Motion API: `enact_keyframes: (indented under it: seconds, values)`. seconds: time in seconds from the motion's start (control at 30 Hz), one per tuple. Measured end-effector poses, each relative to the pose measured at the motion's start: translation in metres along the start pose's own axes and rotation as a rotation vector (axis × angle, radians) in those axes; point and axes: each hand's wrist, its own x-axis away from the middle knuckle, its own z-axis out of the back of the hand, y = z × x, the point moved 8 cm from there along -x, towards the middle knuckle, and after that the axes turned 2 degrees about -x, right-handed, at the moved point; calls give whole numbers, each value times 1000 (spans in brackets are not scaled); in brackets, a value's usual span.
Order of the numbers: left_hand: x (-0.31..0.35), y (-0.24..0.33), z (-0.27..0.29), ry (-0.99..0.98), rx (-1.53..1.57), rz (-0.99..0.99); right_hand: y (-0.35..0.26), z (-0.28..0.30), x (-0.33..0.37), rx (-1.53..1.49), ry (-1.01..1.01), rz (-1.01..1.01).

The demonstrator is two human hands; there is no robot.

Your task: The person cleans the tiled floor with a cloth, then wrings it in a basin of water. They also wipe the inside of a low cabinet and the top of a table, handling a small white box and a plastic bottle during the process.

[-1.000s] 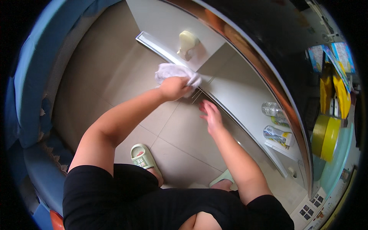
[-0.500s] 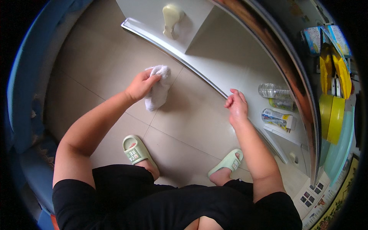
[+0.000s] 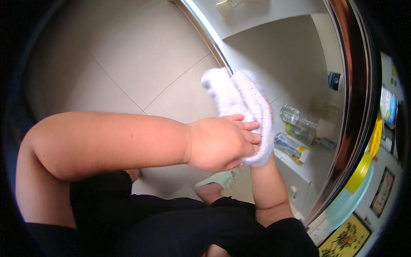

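Note:
A white terry cloth (image 3: 257, 107) hangs folded in front of the cabinet edge, its left end blurred by motion. My left hand (image 3: 224, 143) reaches across from the left and presses the cloth with bent fingers against my right hand (image 3: 269, 103). Most of my right hand is behind the cloth; only a reddish sliver shows at the cloth's right edge, and its fingers are hidden. The right forearm rises from below, just under the cloth's lower end.
An open white compartment (image 3: 274, 55) with a metal front rail (image 3: 199, 21) lies ahead. Inside it lie a clear plastic bottle (image 3: 295, 116) and a smaller labelled bottle (image 3: 289, 143). A dark reddish-brown edge (image 3: 351, 55) curves along the right. Below is a green slipper (image 3: 222, 180) on floor tiles (image 3: 128, 47).
My left hand has carried the cloth rightward from above the floor onto my right hand. The right hand, bare before, is now mostly covered. The view has shifted toward the right.

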Motion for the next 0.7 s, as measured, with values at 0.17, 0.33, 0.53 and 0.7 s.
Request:
enact_keyframes:
  seconds: [0.17, 0.33, 0.53, 0.7]
  values:
    - [15, -19, 15, 3, -317, 231, -119, -10, 26, 667, 348, 596]
    - [103, -96, -3, -208, -375, 839, -191, 45, -66, 2071, 879, 565]
    - [155, -114, -26, -245, -249, 1013, -251, 9, -165, 3026, 1012, 502]
    - [180, -106, -22, -100, -196, 1060, -408, 31, -189, 3043, 1257, 154]
